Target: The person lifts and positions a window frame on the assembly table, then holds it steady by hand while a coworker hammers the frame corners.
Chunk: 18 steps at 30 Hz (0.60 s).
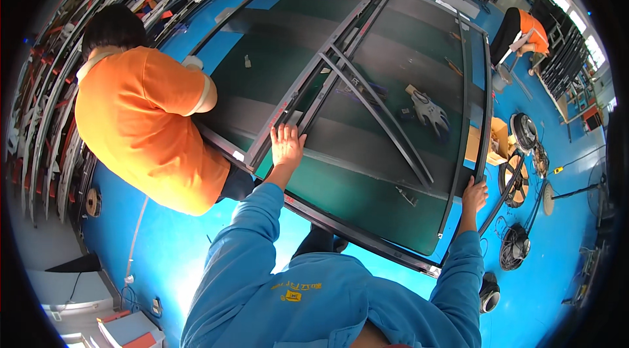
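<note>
My left hand lies with its fingers stretched out on a long dark metal frame bar, near its close end. On the right, my right hand is wrapped around the outer dark bar at the near right corner. Both bars rest on a large table with a dark green top. Two thin dark bars cross the surface diagonally between my hands. A grey-and-white work glove lies to their right. Part of my right fingers is hidden by the bar.
A person in an orange shirt stands close on the left, beside racks of long profiles. Another person bends at the far right. A cardboard box, spools and coiled cable sit on the blue floor at right.
</note>
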Available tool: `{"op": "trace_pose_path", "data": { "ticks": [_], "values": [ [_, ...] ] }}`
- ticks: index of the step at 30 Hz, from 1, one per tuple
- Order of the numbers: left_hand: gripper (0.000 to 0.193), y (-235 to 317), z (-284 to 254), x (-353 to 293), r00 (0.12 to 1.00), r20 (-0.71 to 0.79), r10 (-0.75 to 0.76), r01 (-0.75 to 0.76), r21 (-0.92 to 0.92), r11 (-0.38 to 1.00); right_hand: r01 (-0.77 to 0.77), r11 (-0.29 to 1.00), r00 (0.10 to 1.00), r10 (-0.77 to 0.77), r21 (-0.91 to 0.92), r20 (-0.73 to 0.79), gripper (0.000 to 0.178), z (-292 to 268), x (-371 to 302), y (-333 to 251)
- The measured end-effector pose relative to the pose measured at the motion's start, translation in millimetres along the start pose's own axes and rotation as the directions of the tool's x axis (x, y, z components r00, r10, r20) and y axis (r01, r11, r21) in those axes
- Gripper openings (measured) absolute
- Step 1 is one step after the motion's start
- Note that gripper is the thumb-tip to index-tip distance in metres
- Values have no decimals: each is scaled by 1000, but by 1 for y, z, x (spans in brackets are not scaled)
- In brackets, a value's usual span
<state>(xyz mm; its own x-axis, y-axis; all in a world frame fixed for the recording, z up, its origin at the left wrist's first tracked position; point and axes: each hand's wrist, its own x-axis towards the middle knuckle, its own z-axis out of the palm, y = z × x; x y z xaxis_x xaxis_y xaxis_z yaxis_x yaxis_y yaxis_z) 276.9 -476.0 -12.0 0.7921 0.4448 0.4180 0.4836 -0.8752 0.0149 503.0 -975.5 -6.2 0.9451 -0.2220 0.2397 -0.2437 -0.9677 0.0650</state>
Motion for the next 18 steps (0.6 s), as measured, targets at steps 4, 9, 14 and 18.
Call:
{"op": "trace_pose_path", "data": {
  "ticks": [4,9,14,18],
  "values": [
    [35,2,-1,0,1000,-5,9,-9,1,1000,18,1000,997,-16,23,-71,45,6,-1,5],
    [33,3,-1,0,1000,-15,13,-13,9,1000,38,999,992,-34,31,-121,43,14,0,8],
    [34,2,1,0,1000,-26,14,-14,4,1000,34,999,997,-33,6,-75,42,15,1,8],
    [34,2,1,1,999,-31,21,-21,-3,1000,32,999,998,-32,-4,-51,42,14,3,8]
  ]
}}
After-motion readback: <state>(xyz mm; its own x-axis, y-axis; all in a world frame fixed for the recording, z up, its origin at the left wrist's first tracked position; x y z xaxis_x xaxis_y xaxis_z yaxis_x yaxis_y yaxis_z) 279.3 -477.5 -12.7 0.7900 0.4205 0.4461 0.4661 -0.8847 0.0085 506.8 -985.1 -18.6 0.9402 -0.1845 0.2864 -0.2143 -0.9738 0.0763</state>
